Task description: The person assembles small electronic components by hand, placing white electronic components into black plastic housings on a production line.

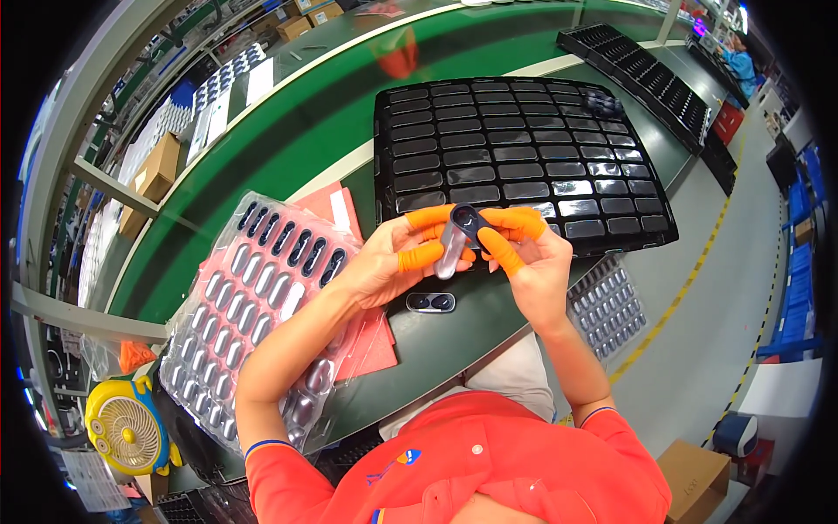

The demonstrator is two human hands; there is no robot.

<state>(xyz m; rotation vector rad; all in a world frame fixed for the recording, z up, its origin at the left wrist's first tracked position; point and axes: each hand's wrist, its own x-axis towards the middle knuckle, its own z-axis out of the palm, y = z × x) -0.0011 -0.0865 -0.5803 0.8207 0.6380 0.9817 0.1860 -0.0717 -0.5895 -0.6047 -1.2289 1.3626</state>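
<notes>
Both of my hands, with orange finger cots on the fingers, are raised together over the green work table. My left hand (393, 253) pinches a translucent silver oval shell (449, 253). Against it, my right hand (532, 253) grips a dark blue oval insert (467, 220) with a round well, which looks like part of an earbud case. The two parts touch and tilt; whether they are joined, I cannot tell. Just below my hands, a silver-rimmed oval case (431, 302) with two dark round wells lies on the table. My fingers partly hide the held parts.
Beyond my hands lies a large black compartment tray (515, 166). A clear blister tray (227, 306) of silver shells and dark inserts rests at left over pink foam sheets (375, 345). A yellow fan (129, 432) stands lower left; a green conveyor (332, 113) runs behind.
</notes>
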